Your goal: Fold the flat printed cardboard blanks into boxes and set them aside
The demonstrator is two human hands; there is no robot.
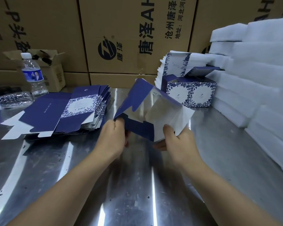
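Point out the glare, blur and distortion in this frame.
Head view: bright streaks of glare run across the steel table; the half-folded blank is blurred, its inner face washed out; the white foam stack is near blown out; the wide lens bows the brown cartons towards the edges.

Upright water bottle [33, 74] beside crushed bottle [15, 99]; white foam stack [260, 75] at right.

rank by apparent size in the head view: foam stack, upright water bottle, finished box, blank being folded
1. foam stack
2. blank being folded (nearer the camera)
3. finished box
4. upright water bottle
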